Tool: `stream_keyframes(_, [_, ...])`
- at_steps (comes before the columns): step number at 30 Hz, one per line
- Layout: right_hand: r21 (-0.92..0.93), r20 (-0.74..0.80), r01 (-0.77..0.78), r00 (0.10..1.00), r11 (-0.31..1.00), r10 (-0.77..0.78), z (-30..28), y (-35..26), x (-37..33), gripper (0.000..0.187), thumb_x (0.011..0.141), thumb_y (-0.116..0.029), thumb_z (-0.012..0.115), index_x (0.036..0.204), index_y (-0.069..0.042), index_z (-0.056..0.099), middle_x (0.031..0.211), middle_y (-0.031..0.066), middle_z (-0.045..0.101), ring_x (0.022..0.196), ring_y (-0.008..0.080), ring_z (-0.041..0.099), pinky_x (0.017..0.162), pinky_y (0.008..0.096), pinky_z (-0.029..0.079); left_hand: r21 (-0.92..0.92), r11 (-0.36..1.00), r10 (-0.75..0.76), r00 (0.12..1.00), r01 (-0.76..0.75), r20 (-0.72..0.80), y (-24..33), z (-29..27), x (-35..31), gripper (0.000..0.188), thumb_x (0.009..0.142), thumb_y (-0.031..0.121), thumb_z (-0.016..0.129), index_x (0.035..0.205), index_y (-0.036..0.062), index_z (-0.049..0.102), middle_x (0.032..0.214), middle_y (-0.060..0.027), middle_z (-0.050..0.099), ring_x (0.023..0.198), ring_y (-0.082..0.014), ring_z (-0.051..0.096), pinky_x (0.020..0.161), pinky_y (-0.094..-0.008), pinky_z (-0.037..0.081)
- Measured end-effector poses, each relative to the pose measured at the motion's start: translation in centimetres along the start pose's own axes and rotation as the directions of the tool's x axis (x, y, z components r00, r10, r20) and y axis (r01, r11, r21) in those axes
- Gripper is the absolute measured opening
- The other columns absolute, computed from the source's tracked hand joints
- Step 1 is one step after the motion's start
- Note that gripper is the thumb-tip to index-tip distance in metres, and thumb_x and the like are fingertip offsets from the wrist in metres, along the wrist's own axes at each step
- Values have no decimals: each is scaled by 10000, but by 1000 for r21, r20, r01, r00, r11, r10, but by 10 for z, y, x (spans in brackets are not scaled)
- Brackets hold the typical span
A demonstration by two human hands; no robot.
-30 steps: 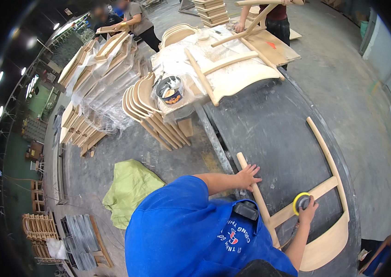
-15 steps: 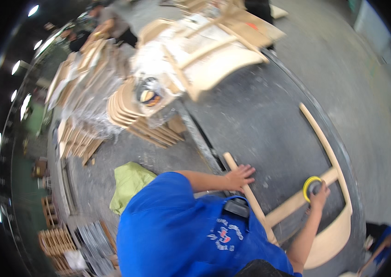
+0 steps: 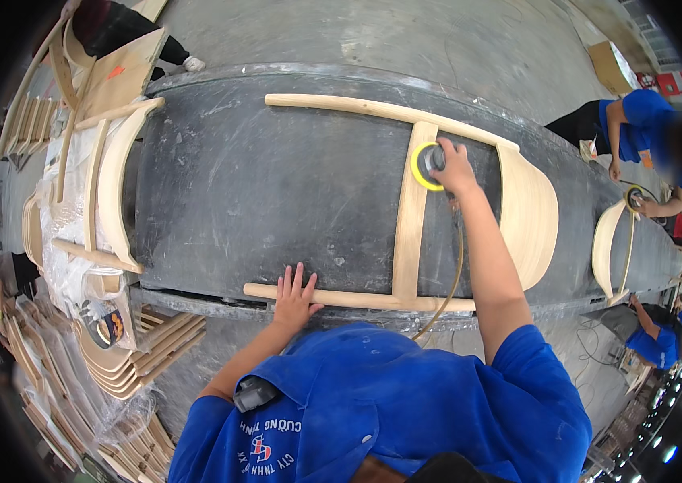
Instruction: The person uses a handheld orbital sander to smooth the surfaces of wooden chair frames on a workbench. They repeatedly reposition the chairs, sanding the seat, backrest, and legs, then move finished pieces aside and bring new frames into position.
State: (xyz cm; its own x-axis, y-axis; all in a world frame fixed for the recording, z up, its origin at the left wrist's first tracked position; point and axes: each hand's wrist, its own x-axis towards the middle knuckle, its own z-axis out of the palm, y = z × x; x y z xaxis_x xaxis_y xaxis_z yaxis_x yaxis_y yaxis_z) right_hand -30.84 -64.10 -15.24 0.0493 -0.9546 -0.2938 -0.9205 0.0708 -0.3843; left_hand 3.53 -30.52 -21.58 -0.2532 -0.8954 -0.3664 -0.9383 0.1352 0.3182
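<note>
Pale wooden chair frame with a curved back (image 3: 413, 217): flat on the dark-grey table (image 3: 276, 185).
Left hand (image 3: 296, 301): fingers apart, touching the frame's near round bar (image 3: 357, 299).
Right hand (image 3: 455, 167): fingers clamped on a round black sander with yellow rim (image 3: 428, 164), at the crossbar (image 3: 406, 258).

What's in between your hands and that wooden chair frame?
Only the round yellow-edged sander, held between the right hand and the crossbar. The left hand lies on the near rail with nothing visible in between.
</note>
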Motion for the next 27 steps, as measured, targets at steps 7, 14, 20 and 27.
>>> stream_keyframes(7, [-73, 25, -58, 998, 996, 60, -6, 4, 54, 819, 676, -176, 814, 1388, -228, 414, 1333, 231, 430, 1177, 412, 547, 978, 426, 489, -26, 999, 36, 998, -38, -46, -2, 6, 1, 818, 782, 485, 696, 1462, 149, 390, 1579, -206, 164, 1424, -466, 186, 1121, -590, 230])
stream_keyframes(14, [-78, 8, -55, 998, 995, 55, -2, -13, 55, 824, 680, -138, 807, 1398, -224, 410, 1321, 243, 439, 1158, 412, 554, 988, 422, 478, -16, 998, 64, 994, -66, -89, -2, 12, 0, 818, 772, 467, 711, 1453, 142, 396, 1578, -202, 171, 1420, -469, 192, 1114, -592, 240])
stream_keyframes(20, [-29, 52, -84, 995, 996, 86, 12, -22, 12, 689, 757, -89, 704, 1373, -239, 433, 1314, 217, 428, 1109, 436, 574, 936, 450, 506, -16, 999, 28, 1000, -28, -10, -1, 12, 4, 792, 790, 443, 710, 1454, 148, 395, 1579, -199, 181, 1427, -459, 188, 1124, -590, 220])
stream_keyframes(27, [-21, 88, 54, 995, 998, -52, 50, -26, -105, 717, 745, -3, 686, 1366, -254, 430, 1357, 223, 388, 1045, 433, 599, 880, 458, 523, -46, 996, 68, 995, -72, -73, 1, 14, 1, 784, 799, 416, 709, 1460, 144, 389, 1581, -196, 173, 1432, -449, 182, 1131, -579, 216])
